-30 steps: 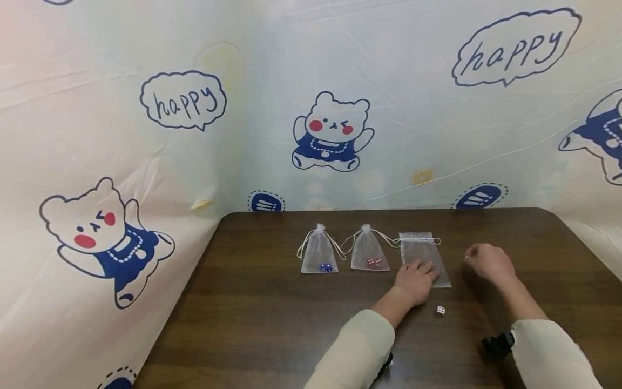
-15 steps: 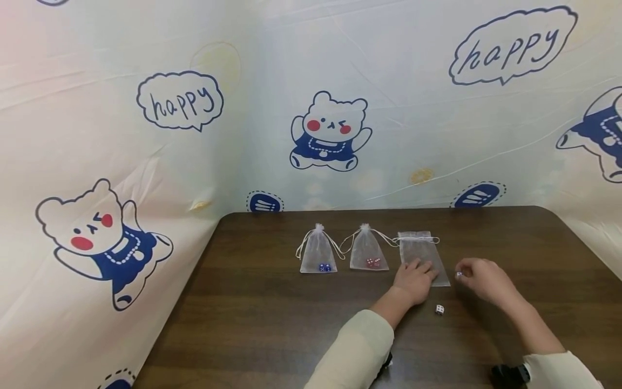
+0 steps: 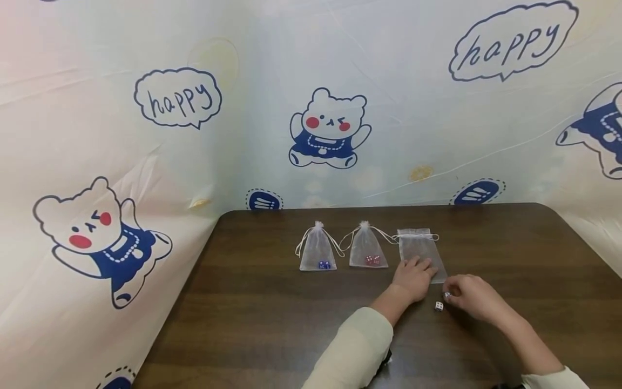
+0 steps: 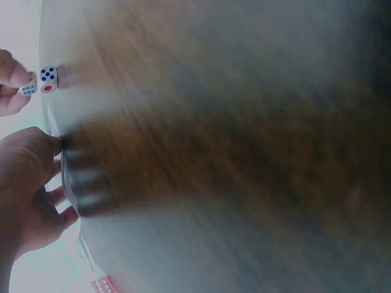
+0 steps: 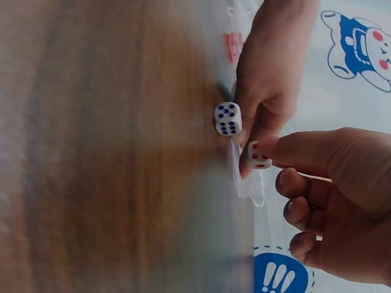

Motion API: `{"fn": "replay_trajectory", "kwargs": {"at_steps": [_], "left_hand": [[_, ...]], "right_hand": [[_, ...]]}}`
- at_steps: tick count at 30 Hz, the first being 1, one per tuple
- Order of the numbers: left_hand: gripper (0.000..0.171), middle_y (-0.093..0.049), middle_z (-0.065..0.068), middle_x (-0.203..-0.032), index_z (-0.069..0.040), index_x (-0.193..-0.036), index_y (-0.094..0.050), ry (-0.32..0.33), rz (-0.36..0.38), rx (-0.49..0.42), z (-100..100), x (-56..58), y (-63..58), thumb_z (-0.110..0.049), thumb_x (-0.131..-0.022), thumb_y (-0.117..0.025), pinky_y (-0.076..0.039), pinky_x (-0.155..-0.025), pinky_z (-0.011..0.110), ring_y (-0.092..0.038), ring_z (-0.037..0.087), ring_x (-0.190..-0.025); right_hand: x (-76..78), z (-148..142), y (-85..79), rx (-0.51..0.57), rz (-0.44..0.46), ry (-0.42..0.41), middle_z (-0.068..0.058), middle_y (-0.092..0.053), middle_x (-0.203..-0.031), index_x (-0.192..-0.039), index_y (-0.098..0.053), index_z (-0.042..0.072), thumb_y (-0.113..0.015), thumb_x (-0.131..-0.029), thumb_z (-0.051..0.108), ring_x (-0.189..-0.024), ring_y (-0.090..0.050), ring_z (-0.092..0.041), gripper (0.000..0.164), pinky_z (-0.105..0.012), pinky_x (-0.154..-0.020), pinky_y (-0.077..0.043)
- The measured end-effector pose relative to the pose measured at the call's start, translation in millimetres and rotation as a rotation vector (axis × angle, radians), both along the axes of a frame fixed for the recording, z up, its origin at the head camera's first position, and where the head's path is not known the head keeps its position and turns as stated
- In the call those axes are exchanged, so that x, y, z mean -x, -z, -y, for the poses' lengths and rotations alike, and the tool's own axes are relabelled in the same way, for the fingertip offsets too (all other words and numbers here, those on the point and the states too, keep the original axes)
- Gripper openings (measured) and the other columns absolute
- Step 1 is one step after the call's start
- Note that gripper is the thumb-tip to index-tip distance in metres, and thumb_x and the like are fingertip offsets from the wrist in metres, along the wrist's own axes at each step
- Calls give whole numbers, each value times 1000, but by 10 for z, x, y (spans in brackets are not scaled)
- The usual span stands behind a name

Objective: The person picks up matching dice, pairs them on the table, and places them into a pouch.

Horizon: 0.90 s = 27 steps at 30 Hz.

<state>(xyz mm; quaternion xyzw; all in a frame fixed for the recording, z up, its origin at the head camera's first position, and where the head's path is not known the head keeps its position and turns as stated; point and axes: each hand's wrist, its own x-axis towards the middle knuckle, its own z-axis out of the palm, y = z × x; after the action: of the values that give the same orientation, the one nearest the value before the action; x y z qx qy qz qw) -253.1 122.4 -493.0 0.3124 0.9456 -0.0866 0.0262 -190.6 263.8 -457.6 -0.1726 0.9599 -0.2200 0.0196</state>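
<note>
My left hand (image 3: 412, 278) rests flat on a sheer white drawstring bag (image 3: 418, 244), fingers spread over its lower part. Between thumb and finger my right hand (image 3: 476, 297) pinches a white die (image 5: 259, 155) with red pips showing in the right wrist view. On the table just beside it sits a second white die (image 3: 439, 306), near the bag's bottom corner. The left wrist view shows the table die (image 4: 48, 79) with blue pips and one red dot, close by the pinched one.
Left of the flat bag lie two gathered drawstring bags on the brown table (image 3: 243, 324): one bag (image 3: 365, 243) with red dice, another bag (image 3: 317, 246) with blue dice. A printed curtain (image 3: 233, 135) stands behind the table's far edge.
My right hand has moved left and toward me with the pinched die, from right of the bag to beside the table die. The left hand has stayed on the bag.
</note>
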Motion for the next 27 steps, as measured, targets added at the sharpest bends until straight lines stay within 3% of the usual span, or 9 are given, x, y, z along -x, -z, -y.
{"fn": "replay_trajectory", "kwargs": {"at_steps": [16, 19, 27], "left_hand": [[44, -25, -20, -146, -43, -139, -36, -1, 17, 15, -10, 19, 6, -28, -98, -40, -25, -104, 30, -21, 7, -134], [44, -26, -20, -146, -43, -139, -36, 0, 20, 12, -13, 20, 4, -28, -98, -41, -25, -104, 30, -22, 8, -134], [44, -33, -23, -142, -43, -135, -42, 7, 11, -25, -21, 47, -1, -27, -95, -48, -29, -101, 32, -27, 7, -131]], "right_hand": [[-80, 14, 97, 6, 96, -33, 9, -39, -58, -74, -59, 17, -74, -72, 8, -53, -36, -4, 17, -25, -50, -31], [-69, 3, 94, 9, 107, -41, 8, -41, -61, -80, -61, 14, -75, -71, 9, -55, -38, -5, 17, -26, -51, -32], [-26, -76, -43, -12, 101, 27, 2, -47, -71, -101, -63, 3, -78, -68, 12, -64, -43, -14, 37, -33, -56, -36]]}}
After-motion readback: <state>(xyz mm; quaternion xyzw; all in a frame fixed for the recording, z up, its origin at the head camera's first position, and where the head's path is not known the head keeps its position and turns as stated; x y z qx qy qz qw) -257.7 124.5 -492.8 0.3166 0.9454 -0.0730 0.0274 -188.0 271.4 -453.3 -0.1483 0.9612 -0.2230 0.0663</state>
